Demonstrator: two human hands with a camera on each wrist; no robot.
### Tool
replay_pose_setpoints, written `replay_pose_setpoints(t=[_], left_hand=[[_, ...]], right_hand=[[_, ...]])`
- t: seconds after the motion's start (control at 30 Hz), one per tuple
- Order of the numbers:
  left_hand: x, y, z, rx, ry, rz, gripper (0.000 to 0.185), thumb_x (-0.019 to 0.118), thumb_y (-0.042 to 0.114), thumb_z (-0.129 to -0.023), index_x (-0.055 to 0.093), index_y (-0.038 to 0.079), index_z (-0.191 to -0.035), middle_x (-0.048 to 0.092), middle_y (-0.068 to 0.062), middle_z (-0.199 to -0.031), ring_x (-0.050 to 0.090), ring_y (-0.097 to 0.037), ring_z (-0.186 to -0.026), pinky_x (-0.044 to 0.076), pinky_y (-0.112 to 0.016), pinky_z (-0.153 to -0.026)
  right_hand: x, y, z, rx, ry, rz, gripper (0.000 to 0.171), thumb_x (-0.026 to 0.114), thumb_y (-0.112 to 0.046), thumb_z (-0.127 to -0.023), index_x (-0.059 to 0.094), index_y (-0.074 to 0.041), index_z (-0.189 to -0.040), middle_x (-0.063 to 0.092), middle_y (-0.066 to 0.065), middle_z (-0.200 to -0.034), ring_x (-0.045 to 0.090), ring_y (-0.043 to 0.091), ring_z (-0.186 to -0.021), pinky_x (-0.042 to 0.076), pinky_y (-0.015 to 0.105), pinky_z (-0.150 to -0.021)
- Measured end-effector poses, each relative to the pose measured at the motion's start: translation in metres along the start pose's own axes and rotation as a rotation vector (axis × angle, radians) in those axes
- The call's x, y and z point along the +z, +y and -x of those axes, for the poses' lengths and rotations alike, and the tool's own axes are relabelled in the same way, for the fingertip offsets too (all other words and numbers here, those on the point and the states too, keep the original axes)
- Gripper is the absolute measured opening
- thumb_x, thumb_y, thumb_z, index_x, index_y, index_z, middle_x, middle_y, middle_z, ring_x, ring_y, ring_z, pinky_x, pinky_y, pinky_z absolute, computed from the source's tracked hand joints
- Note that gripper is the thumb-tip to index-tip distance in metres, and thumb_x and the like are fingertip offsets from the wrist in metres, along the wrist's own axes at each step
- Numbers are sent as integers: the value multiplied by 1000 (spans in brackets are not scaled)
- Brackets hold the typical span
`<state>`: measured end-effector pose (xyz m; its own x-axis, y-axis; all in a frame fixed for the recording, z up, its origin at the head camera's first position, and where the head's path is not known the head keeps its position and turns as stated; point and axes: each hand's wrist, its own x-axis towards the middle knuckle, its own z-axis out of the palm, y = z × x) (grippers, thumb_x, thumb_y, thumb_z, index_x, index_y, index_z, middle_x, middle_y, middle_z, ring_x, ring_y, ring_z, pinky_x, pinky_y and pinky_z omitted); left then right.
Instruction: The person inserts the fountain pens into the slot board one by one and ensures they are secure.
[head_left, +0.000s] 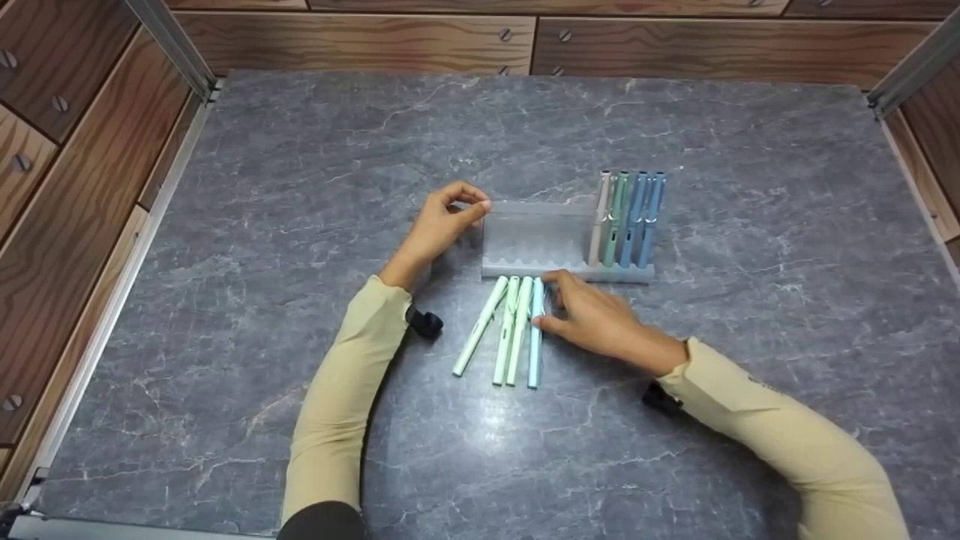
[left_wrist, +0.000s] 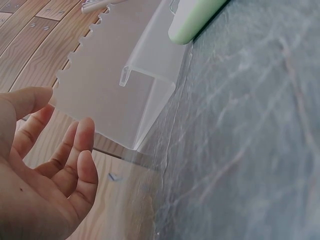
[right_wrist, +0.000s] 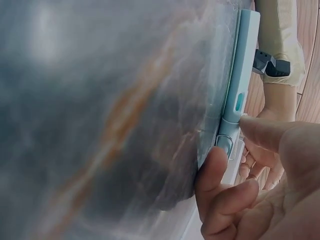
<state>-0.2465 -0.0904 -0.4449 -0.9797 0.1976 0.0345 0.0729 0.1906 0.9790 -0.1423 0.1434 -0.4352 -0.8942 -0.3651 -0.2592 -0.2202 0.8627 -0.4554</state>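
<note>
A translucent pen rack point(head_left: 529, 236) point(left_wrist: 110, 75) stands mid-table with several pens point(head_left: 626, 217) upright in its right slots. My left hand point(head_left: 478, 206) point(left_wrist: 67, 112) holds the rack's left end between thumb and fingertips. In front of the rack lie three pale green pens point(head_left: 506, 330) and a light blue pen point(head_left: 535, 345) point(right_wrist: 241, 75). My right hand point(head_left: 546, 301) point(right_wrist: 227, 145) pinches the light blue pen near its upper end, which still lies on the table. The tip of one green pen point(left_wrist: 192, 20) shows in the left wrist view.
The grey marble-patterned table point(head_left: 300, 187) is bounded by wooden panels point(head_left: 82, 150) on the left, back and right, with metal posts point(head_left: 172, 45) at the back corners. Both forearms in tan sleeves point(head_left: 337, 405) rest across the front half.
</note>
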Motion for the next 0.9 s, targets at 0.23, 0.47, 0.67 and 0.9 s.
replay_pose_setpoints(t=[0.23, 0.47, 0.67, 0.9], left_hand=[[0, 0, 0, 1, -3, 4, 17, 66, 15, -91, 66, 2, -101, 63, -5, -96, 65, -39, -86, 56, -40, -78], [0, 1, 1, 1, -5, -6, 17, 66, 16, -91, 66, 2, -102, 63, -6, -97, 65, -37, -82, 56, -39, -77], [0, 1, 0, 0, -10, -11, 18, 65, 15, -91, 66, 2, -103, 63, -7, -99, 65, -37, -83, 56, -40, -78], [0, 1, 0, 21, -3, -4, 17, 65, 13, -90, 66, 0, -101, 63, -6, -96, 65, -42, -83, 56, -39, -76]], right_hand=[[0, -1, -1, -12, -2, -19, 71, 72, -42, -84, 42, -10, -140, 63, 7, -99, 59, 21, -79, 47, 34, -61], [1, -3, -2, -38, -25, -43, 76, 74, -40, -82, 39, -11, -144, 62, 4, -96, 55, 16, -73, 44, 29, -57], [0, -5, -2, -51, -42, -55, 76, 74, -37, -82, 39, -9, -143, 62, 4, -96, 55, 16, -74, 43, 28, -57], [0, -6, -2, -46, -59, -42, 74, 75, -32, -81, 38, -10, -142, 64, 7, -96, 57, 19, -74, 45, 28, -54]])
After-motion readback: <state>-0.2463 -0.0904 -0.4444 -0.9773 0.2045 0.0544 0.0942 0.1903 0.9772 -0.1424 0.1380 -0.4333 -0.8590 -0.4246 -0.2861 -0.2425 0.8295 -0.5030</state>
